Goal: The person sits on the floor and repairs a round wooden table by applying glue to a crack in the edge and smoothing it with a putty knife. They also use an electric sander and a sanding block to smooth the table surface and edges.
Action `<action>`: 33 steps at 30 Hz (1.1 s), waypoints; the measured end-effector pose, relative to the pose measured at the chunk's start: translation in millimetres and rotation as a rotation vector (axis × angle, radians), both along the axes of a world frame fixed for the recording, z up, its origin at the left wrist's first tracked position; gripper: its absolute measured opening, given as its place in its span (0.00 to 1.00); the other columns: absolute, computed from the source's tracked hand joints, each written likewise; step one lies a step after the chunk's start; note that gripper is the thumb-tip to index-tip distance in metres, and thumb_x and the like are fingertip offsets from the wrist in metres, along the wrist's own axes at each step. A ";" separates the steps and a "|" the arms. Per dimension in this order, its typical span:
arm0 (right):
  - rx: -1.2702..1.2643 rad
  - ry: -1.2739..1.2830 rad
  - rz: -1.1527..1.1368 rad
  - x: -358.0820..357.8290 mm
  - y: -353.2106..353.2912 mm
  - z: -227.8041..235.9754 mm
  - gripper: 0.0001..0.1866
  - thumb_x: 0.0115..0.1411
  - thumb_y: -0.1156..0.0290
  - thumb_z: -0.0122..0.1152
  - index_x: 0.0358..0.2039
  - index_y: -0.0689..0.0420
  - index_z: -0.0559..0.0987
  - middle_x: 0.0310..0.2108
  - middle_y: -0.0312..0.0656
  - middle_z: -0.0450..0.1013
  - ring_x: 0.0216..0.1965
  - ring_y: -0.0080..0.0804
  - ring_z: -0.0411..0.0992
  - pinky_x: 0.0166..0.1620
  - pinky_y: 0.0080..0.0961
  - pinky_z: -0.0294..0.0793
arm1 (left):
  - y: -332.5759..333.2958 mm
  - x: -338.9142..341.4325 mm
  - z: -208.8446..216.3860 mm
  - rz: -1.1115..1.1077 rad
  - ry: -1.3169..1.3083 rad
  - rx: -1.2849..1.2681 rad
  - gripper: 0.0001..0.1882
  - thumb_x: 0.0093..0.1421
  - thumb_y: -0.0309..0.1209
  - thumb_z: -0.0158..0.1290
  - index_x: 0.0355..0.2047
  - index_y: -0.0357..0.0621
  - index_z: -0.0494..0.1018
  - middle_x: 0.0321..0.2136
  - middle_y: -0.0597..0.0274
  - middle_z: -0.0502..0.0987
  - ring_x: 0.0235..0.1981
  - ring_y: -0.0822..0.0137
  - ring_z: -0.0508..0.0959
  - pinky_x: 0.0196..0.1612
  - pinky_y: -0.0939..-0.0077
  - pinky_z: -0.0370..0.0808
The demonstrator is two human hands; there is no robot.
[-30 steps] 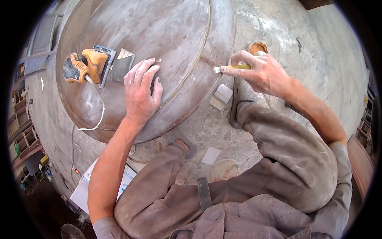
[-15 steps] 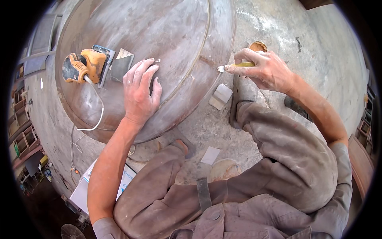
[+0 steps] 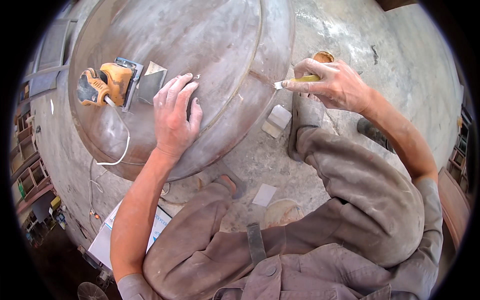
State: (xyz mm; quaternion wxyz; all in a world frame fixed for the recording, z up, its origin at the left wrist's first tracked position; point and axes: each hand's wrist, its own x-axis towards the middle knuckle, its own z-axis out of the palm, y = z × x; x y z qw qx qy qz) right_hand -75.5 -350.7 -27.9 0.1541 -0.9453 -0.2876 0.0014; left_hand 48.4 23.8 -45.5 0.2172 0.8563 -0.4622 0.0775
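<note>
A large round dusty brown panel [image 3: 220, 40], with a narrow seam curving along its right side, lies in front of me. My left hand [image 3: 175, 115] rests on it with the fingers stretched out, holding nothing. At the panel's right rim, my right hand [image 3: 340, 85] pinches a small tool with a yellow handle [image 3: 307, 78] and a pale flat tip; its exact kind is unclear. That tip touches the panel's edge, near a short dark line running in from the seam. White dust coats the fingers of both hands.
An orange sander [image 3: 115, 85] with a white cord stands on the panel's left, beside pieces of sandpaper [image 3: 151, 84]. On the concrete floor lie a pale block [image 3: 276, 121], a pale sheet [image 3: 264, 195] and a round brown-topped object [image 3: 324, 57]. A white box [image 3: 102, 242] is at lower left.
Almost nothing differs. My right hand and the tool have shifted very slightly, with the tip still at the panel's edge. My left hand stays in place.
</note>
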 end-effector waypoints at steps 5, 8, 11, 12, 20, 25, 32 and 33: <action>0.021 0.019 0.017 2.3 2.0 3.1 0.37 0.54 0.78 0.69 0.63 0.31 0.79 0.47 0.35 0.75 0.32 0.31 0.77 0.27 0.30 0.76 | 0.3 1.4 -1.6 -0.004 -0.008 -0.011 0.22 0.57 0.20 0.56 0.54 0.41 0.75 0.59 0.54 0.76 0.63 0.51 0.73 0.65 0.56 0.66; 0.057 0.005 0.012 3.2 0.9 1.5 0.38 0.55 0.82 0.64 0.63 0.31 0.80 0.46 0.35 0.75 0.28 0.30 0.74 0.25 0.30 0.73 | 1.5 1.2 -0.6 -0.004 0.003 -0.002 0.22 0.57 0.20 0.56 0.54 0.41 0.75 0.59 0.54 0.76 0.63 0.51 0.73 0.65 0.56 0.65; 0.071 -0.055 -0.036 2.3 -10.0 -10.9 0.40 0.53 0.84 0.63 0.63 0.29 0.79 0.45 0.33 0.75 0.26 0.27 0.70 0.23 0.28 0.71 | -0.4 0.5 -1.5 -0.004 0.006 -0.002 0.22 0.58 0.20 0.56 0.54 0.41 0.75 0.59 0.54 0.76 0.63 0.51 0.72 0.65 0.56 0.65; 0.058 -0.038 -0.009 1.9 -1.2 -7.1 0.40 0.53 0.84 0.63 0.64 0.29 0.79 0.45 0.32 0.74 0.25 0.27 0.72 0.22 0.28 0.71 | 0.4 0.8 -0.4 -0.001 0.015 0.002 0.22 0.58 0.20 0.56 0.55 0.41 0.76 0.59 0.54 0.76 0.63 0.51 0.72 0.65 0.56 0.65; 0.494 -0.031 -0.105 -18.0 54.5 6.4 0.33 0.57 0.82 0.63 0.63 0.46 0.78 0.44 0.40 0.74 0.24 0.31 0.75 0.26 0.28 0.79 | -33.0 -36.0 44.1 0.205 1.006 -0.250 0.20 0.67 0.24 0.60 0.59 0.34 0.76 0.45 0.60 0.83 0.42 0.73 0.81 0.47 0.79 0.77; 0.504 -0.019 -0.029 -27.7 64.7 7.7 0.29 0.57 0.81 0.64 0.60 0.49 0.80 0.43 0.40 0.74 0.23 0.32 0.74 0.24 0.30 0.77 | -63.9 -71.5 71.2 0.287 1.576 -0.163 0.14 0.71 0.29 0.58 0.50 0.30 0.80 0.35 0.58 0.85 0.33 0.73 0.82 0.37 0.77 0.78; 0.447 -0.097 -0.158 -22.5 64.7 -5.3 0.26 0.66 0.72 0.62 0.65 0.51 0.74 0.47 0.46 0.75 0.22 0.35 0.75 0.23 0.28 0.77 | -51.7 -73.3 66.5 0.317 1.458 -0.137 0.15 0.73 0.34 0.56 0.43 0.31 0.82 0.29 0.55 0.85 0.29 0.72 0.81 0.34 0.76 0.77; 0.428 -0.108 -0.243 -21.0 60.7 -12.1 0.26 0.68 0.70 0.61 0.67 0.51 0.73 0.49 0.47 0.75 0.22 0.34 0.75 0.22 0.27 0.77 | -49.4 -76.0 67.0 0.326 1.435 -0.099 0.15 0.73 0.34 0.56 0.43 0.31 0.82 0.28 0.55 0.85 0.29 0.71 0.82 0.34 0.75 0.77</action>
